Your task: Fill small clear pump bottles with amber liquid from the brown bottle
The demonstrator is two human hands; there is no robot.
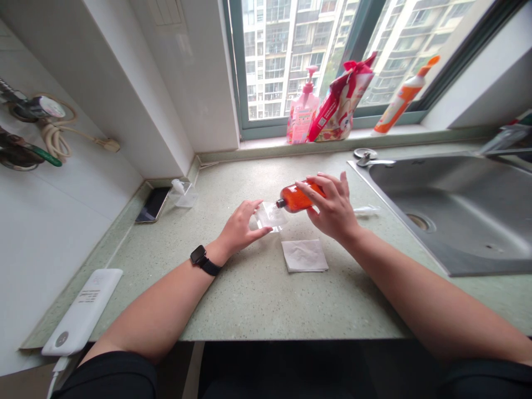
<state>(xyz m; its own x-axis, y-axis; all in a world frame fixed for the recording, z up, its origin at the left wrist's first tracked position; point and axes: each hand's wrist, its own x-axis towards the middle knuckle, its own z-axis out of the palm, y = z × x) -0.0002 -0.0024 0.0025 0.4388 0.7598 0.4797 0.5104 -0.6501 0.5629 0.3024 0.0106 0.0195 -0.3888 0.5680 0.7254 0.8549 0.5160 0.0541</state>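
My right hand [332, 206] is wrapped round an amber bottle [300, 197], tipped onto its side with its uncapped black-threaded neck pointing left. That neck is over a small clear plastic container [272, 216] on the counter. My left hand [245, 224] grips the container from the left, thumb in front and fingers behind. Whether liquid is flowing I cannot make out. Just in front of the container lies a folded white tissue [305, 255]. To the right of the bottle, partly behind my right hand, is a small whitish-clear item [366, 210].
A steel sink [436, 221] takes up the right side. On the left are a phone [153, 204], a clear box with a white pump top [183, 194] and a white power bank [82, 311]. A pink pump bottle [302, 113], red pouch [343, 105] and orange-white bottle [401, 104] line the windowsill.
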